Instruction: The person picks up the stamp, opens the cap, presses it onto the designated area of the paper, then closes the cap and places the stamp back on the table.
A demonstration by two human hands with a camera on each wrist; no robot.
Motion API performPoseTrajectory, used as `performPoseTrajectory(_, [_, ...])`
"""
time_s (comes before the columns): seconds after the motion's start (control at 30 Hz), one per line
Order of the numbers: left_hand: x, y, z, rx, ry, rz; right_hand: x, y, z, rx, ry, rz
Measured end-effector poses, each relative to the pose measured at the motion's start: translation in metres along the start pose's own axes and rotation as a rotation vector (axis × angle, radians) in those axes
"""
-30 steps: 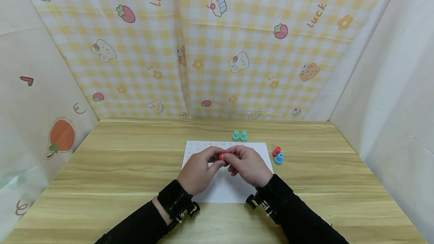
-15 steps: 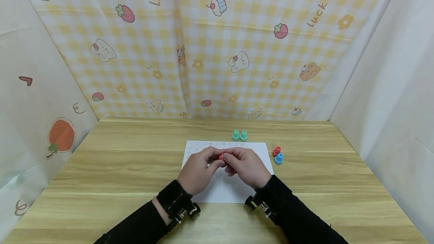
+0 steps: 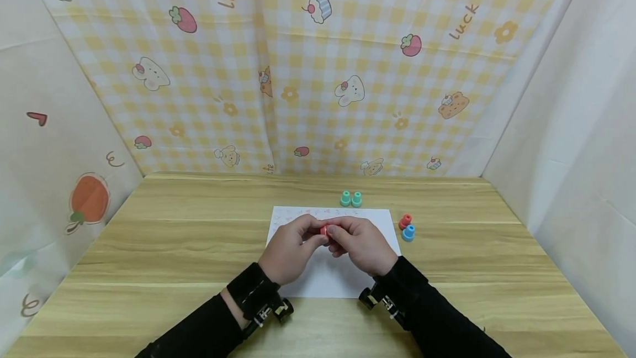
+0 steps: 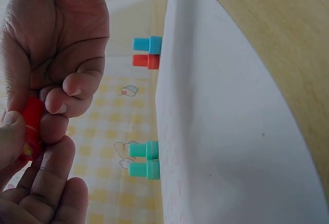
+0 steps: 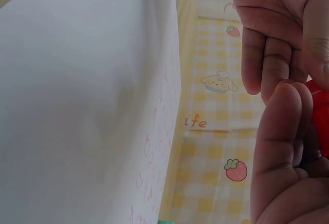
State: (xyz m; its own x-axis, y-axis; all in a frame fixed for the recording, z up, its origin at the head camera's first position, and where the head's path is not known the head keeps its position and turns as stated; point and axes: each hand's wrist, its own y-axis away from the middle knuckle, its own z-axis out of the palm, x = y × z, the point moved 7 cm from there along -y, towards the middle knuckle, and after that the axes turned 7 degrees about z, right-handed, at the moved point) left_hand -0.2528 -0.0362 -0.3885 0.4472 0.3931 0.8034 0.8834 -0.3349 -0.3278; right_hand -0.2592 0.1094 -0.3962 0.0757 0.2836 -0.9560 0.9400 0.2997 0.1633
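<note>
Above the sheet of paper [image 3: 338,280], a small red stamp [image 4: 33,124] is held between both hands. My left hand [image 3: 288,250] pinches its left end with thumb and fingers. From the other side, my right hand [image 3: 366,243] grips it between thumb and index finger. The fingertips of the two hands meet around the stamp, so most of it is hidden in the head view; a red patch of it shows in the right wrist view. Rows of small, faint reddish prints run along the far part of the paper.
Two green stamps [image 3: 350,199] stand side by side behind the paper. To its right, a red stamp [image 3: 405,222] and a blue stamp [image 3: 408,233] stand together on the wooden table [image 3: 199,209]. A yellow checked curtain [image 3: 298,98] rises behind the table, with pale curtains at both sides.
Both hands shift very slightly left, and the fingertips draw a little closer around the red stamp. The other stamps and the paper stay where they were.
</note>
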Motion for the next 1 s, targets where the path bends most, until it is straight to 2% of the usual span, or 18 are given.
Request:
performPoseTrajectory(0.4, [0.000, 0.000, 0.000, -0.021, 0.034, 0.001, 0.000, 0.000, 0.000, -0.022, 0.006, -0.015])
performPoseTrajectory(0.53, [0.001, -0.001, -0.001, -0.027, 0.033, 0.019, -0.002, 0.002, -0.001, -0.015, 0.042, -0.033])
performPoseTrajectory(0.7, [0.004, -0.001, -0.002, -0.017, 0.017, 0.047, -0.004, 0.002, -0.002, -0.011, 0.031, -0.048])
performPoseTrajectory(0.83, [0.003, -0.002, -0.003, -0.006, 0.006, 0.040, -0.004, 0.001, -0.003, -0.002, 0.027, -0.044])
performPoseTrajectory(1.0, [0.000, -0.003, -0.005, 0.018, -0.010, 0.010, -0.002, 0.000, -0.011, 0.031, -0.016, 0.000])
